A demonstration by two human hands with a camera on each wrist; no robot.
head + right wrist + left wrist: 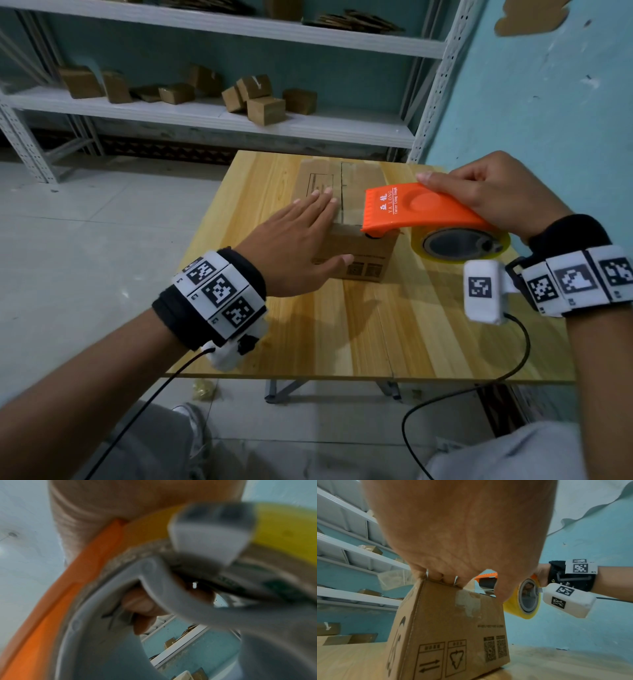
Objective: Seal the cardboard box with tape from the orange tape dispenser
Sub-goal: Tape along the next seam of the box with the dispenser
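A brown cardboard box (356, 185) (450, 626) stands on the wooden table (370, 329), its top flaps closed with a seam down the middle. My left hand (301, 236) (458, 534) lies flat on the box's top left flap, fingers straight, thumb against the near side. My right hand (493, 192) grips the orange tape dispenser (421, 209) (486, 576) (51, 601) from above. The dispenser's front end sits at the near right edge of the box top. Its yellowish tape roll (462, 245) (523, 599) hangs to the right of the box. Old tape residue marks the box's near side.
White metal shelving (212, 116) with several small cardboard boxes stands behind the table. A blue wall (548, 96) runs along the right. Cables hang from both wrist bands over the table's near edge (342, 377).
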